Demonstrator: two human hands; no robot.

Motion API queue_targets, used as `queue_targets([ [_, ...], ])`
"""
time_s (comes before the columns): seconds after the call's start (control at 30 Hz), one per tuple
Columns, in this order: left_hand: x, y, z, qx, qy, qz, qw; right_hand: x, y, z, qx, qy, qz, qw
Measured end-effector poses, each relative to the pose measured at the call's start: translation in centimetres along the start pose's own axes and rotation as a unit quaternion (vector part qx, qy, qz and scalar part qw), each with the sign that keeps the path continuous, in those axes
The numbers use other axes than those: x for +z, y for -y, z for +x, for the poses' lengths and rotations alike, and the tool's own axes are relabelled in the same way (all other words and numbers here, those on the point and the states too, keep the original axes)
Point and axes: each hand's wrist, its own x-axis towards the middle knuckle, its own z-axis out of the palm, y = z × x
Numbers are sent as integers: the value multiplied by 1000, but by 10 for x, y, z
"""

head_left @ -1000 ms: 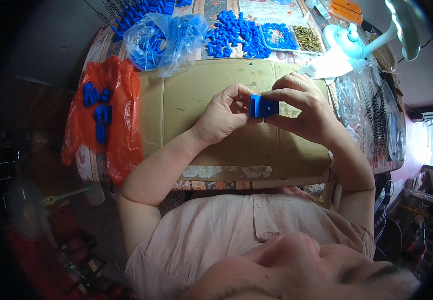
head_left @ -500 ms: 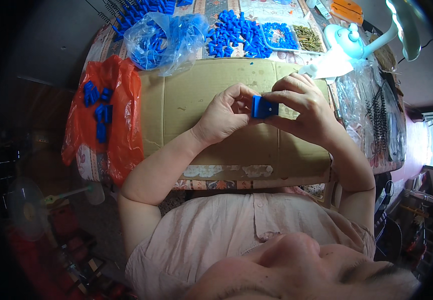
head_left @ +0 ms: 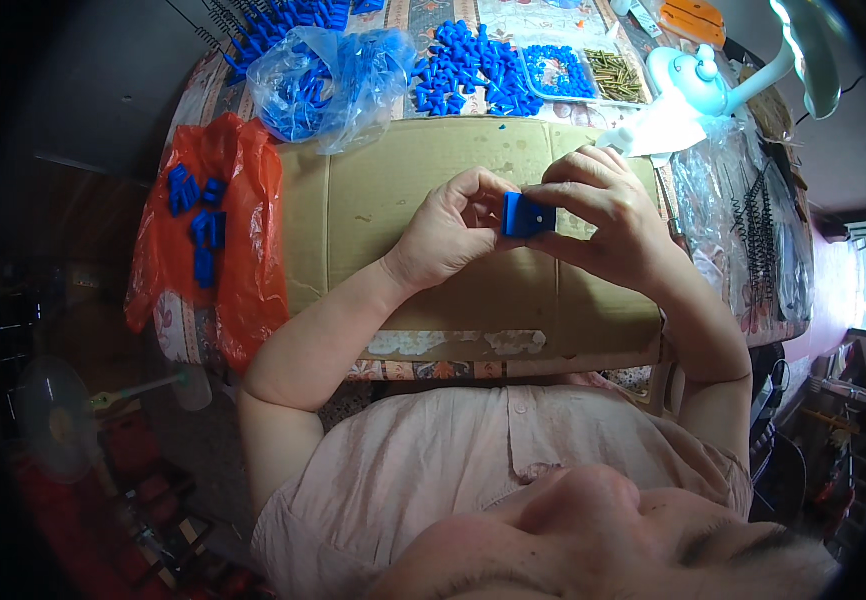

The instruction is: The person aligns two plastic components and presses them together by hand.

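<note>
– At the bottom centre of the frame?
– Pale shirt (head_left: 423, 440), buttoned front. Beyond it, the near strip of patterned tablecloth, then a brown cardboard sheet (head_left: 433, 290).

– Hands?
– Both above the sheet, right of frame centre. Left hand (head_left: 446, 225): thumb and fingers bent in, gripping the left edge of a blue block (head_left: 528, 215). Right hand (head_left: 613, 205): fingertips on the block's upper right, thumb beneath, pinching it.

– The block, then?
– Held between the two hands; a pale spot shows on its face. Inner fingertips partly hidden.

– Level with that, mid-left?
– Red plastic bag (head_left: 253, 230), crumpled, several blue pieces (head_left: 203, 268) lying on it.
– Mid-right?
– Dark coiled springs (head_left: 756, 235) with clear plastic.

– Farther up the frame?
– Clear bag (head_left: 358, 85) of blue parts, upper left of centre. Loose blue cones (head_left: 463, 70), top centre. Right of those, small blue bits (head_left: 578, 78) in a tray, brass-coloured pins (head_left: 615, 80), then a pale lamp (head_left: 688, 80), upper right.
</note>
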Motion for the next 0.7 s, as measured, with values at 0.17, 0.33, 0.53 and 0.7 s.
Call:
queue_targets([
  [0.17, 0, -1, 0, -6, 1, -12, 1000, 1, 0, -1, 6, 0, 5, 1000],
  [0.33, 0, -2, 0, 2, 10, -5, 1000, 1, -1, -1, 4, -6, 4, 1000],
  [0.53, 3, -3, 0, 17, -7, -2, 1000, 2, -2, -1, 2, -5, 2, 1000],
  [0.7, 3, -2, 0, 19, -7, -11, 1000, 3, -2, -1, -3, -9, 2, 1000],
])
